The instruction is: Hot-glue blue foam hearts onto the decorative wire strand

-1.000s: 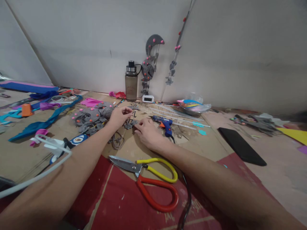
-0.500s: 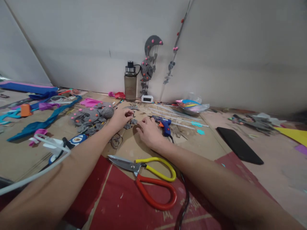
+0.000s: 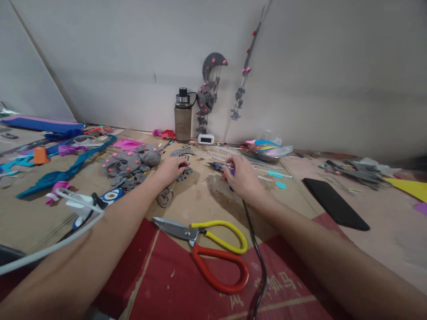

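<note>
My right hand [image 3: 245,178] is wrapped round a blue hot glue gun [image 3: 218,166], whose nozzle points left. A black cord [image 3: 255,249] runs from it towards me. My left hand [image 3: 170,171] rests low over the cardboard with bent fingers drawn together. Small grey felt pieces [image 3: 187,173] lie right at its fingertips; whether one is pinched is hidden. Beside this hand are a grey yarn ball [image 3: 151,158] and a heap of grey felt shapes [image 3: 122,165] with pink and orange pompoms. A grey felt crescent [image 3: 182,152] lies just beyond.
Large scissors [image 3: 200,235] with yellow and red handles lie open between my forearms. At the back stand a water bottle [image 3: 183,118] and a small digital clock [image 3: 206,139]. A black phone [image 3: 335,203] lies right. A white cable [image 3: 80,226] crosses near my left forearm.
My right hand has moved right, away from the felt pieces, and closed round the glue gun. My left hand has lowered slightly towards the felt pieces.
</note>
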Available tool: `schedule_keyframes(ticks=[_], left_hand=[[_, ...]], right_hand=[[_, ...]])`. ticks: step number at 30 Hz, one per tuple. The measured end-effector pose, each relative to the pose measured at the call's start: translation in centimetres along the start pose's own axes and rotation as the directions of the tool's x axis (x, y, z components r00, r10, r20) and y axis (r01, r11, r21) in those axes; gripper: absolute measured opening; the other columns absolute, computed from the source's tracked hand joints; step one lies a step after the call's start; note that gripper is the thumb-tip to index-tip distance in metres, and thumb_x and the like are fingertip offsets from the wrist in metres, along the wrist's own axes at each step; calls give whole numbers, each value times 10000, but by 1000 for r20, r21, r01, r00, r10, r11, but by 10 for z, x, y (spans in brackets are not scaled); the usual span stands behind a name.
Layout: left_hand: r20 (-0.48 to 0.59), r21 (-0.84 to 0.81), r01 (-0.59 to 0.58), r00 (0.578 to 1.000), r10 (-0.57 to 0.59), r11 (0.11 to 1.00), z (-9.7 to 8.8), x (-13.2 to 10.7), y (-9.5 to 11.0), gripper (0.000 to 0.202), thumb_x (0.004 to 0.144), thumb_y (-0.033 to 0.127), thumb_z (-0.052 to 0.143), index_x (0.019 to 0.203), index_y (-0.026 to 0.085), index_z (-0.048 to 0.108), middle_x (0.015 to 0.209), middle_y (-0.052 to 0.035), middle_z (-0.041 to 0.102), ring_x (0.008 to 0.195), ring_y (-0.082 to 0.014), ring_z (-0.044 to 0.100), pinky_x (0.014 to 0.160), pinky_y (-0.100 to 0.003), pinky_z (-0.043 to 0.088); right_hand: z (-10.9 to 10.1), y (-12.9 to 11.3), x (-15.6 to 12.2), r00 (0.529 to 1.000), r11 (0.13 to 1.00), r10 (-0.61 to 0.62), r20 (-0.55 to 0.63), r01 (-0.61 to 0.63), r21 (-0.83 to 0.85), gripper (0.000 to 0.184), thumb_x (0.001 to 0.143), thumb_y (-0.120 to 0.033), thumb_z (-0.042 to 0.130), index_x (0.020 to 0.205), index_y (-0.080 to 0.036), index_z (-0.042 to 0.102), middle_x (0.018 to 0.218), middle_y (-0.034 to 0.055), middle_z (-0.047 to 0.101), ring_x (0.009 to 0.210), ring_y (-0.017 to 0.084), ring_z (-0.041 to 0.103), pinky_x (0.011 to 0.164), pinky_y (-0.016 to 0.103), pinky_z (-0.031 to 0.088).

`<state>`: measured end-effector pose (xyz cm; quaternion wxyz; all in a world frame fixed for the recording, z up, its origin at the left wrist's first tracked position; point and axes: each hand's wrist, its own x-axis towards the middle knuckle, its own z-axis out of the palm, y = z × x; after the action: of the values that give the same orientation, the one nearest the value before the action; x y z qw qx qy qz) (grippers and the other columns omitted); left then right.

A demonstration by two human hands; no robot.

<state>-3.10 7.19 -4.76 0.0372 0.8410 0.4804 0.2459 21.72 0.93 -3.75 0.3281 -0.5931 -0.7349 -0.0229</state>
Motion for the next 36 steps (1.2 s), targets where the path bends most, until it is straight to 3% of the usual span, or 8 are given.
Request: schedule_keyframes(ticks=[3,7,11,15,24,29,36], left_hand=[[-7,-33,-7,1000,7,999,-2,0,2,152,755,136,587,851,182,695,861,-52,716,802,-191,629,776,-303,471],[-27,-25,2,1000,-3,1000,-6,0,4,171,756,142,587,883,176,697,882,-60,715,820,-197,626,792,-312,469],[13,8,-18,1000,18,1000,-9,1,2,138,764,156,576,802,190,704,875,-57,723,862,-210,632,833,-331,464],[37,-4,-21,999,21,1000,-7,2,0,146,756,148,573,798,199,704,881,-46,728,878,-204,638,848,-328,469],[-9,-66,44,999,-44,997,-6,-2,1,224,741,118,575,911,193,701,862,-46,721,810,-195,642,775,-303,475],[-15,-82,31,999,-32,996,-1,-2,-3,256,726,111,569,931,187,701,851,-46,715,799,-200,635,773,-306,473],[13,12,4,1000,-4,1000,0,-1,0,255,750,130,560,961,172,698,888,-65,718,813,-204,636,758,-296,470]], right_hand=[[2,17,-10,992,982,114,46,-105,-157,381,881,-451,480,1019,-103,551,1013,176,607,949,273,549,819,368,414],[4,21,-17,951,952,229,209,-173,-254,517,862,-577,441,1009,-95,556,1014,209,623,969,311,575,788,372,422],[0,18,-10,899,950,278,338,-205,-234,394,844,-436,492,1008,-88,575,979,212,658,870,285,627,678,323,423],[-4,23,1,856,947,318,408,-263,-187,252,772,-306,537,915,-120,630,856,153,689,724,233,638,556,274,376],[-5,27,4,846,906,379,376,-421,34,195,746,-282,526,828,-162,656,621,28,604,532,150,524,499,249,314],[-6,18,7,906,880,343,247,-402,253,148,753,-259,448,795,-178,565,561,-18,516,508,129,466,508,244,325],[24,25,2,897,741,360,257,-442,506,189,700,-250,467,882,-201,488,598,-44,537,527,128,527,502,236,390]])
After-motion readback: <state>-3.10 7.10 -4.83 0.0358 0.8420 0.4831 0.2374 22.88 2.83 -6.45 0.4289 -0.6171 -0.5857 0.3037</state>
